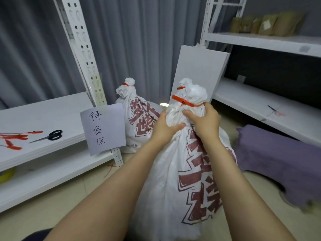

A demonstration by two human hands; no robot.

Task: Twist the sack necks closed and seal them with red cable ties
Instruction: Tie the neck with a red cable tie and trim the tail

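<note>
A white sack (173, 180) with dark red print stands in front of me. Its twisted neck carries a red cable tie (184, 102), and the tie's tail sticks out to the left. My left hand (165, 129) grips the sack just below the neck on the left. My right hand (203, 122) grips the gathered fabric under the tie on the right. Behind it stands a second white sack (137, 119), its neck closed with a red tie (126, 84). Another red tie end (181, 88) shows behind the near sack's top.
On the white shelf at left (52, 115) lie spare red cable ties (15, 138) and black scissors (50, 136). A paper sign (103, 129) hangs from the shelf post. A white board (199, 70) leans behind the sacks. Purple cloth (278, 162) lies on the floor at right.
</note>
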